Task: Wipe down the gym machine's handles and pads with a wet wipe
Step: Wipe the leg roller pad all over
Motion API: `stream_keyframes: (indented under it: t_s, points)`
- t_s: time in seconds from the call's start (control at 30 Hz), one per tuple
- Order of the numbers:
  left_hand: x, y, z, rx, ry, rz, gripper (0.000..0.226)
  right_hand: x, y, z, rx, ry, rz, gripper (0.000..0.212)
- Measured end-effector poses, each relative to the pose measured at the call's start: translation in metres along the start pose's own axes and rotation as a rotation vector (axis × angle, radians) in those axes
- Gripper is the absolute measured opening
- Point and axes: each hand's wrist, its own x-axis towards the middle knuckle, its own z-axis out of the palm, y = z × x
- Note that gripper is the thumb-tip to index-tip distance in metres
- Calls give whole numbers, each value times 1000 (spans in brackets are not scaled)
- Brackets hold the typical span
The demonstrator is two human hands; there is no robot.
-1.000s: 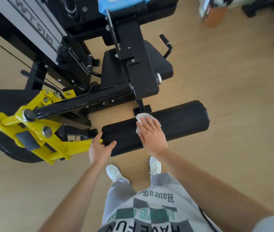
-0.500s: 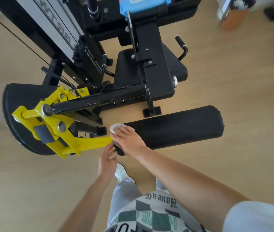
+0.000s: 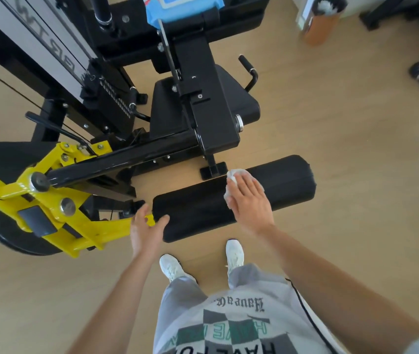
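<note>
One crumpled wipe (image 3: 230, 178) under flat right hand (image 3: 250, 203) on black pad (image 3: 289, 180), left hand (image 3: 146, 231) spread.

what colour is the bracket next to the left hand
Bright yellow. The bracket shows best in the head view, just beside the left hand.

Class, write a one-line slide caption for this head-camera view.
Right hand presses a white wipe on the black roller pad; left hand touches its end.
</note>
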Motion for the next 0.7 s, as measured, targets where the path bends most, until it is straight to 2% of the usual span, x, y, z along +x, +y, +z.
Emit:
stream_keyframes:
  t_s: [0.23, 0.37, 0.5, 0.7]
  points:
    - [21, 19, 21, 320, -50, -30, 94, -2, 60, -17, 32, 49, 451, 57]
    - [18, 14, 17, 372, -34, 18, 97, 6, 76, -26, 87, 56, 558, 63]
    - [18, 13, 13, 366, -34, 41, 96, 14, 76, -26, 73, -9, 546, 63]
    - [1, 12, 11, 359, 2, 74, 94, 15, 30, -12, 49, -53, 158, 51]
